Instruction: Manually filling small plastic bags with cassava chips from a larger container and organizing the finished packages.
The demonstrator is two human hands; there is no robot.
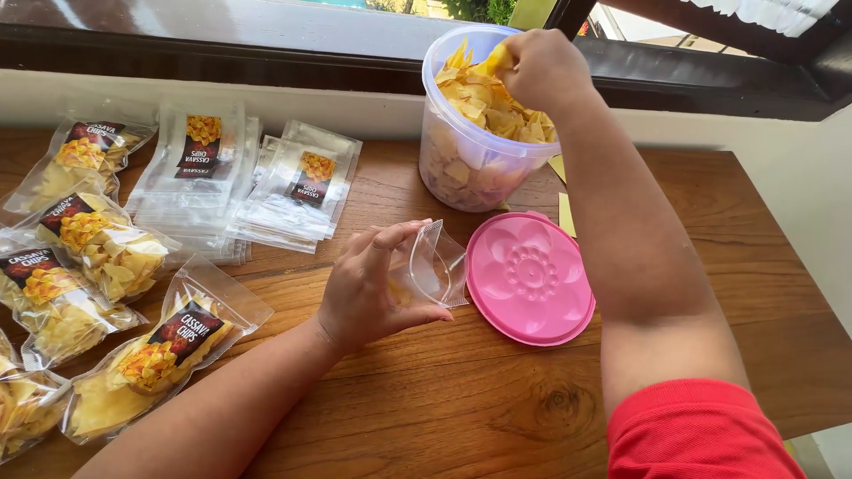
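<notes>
Chips, thin and yellow [490, 105], filled the clear round plastic tub [470, 164] that stood at the back of the brown wooden table [461, 399]. My right hand [543, 66] was inside its mouth, fingers closed around a few of them. My left hand [368, 284] pinched a small clear plastic pouch [435, 266] by its edge just above the table, holding it open near the tub's round pink lid [531, 277], which lay flat beside it. Filled labelled bags of chips [98, 239] lay to the left, with a stack of empty labelled pouches [302, 186] behind them.
</notes>
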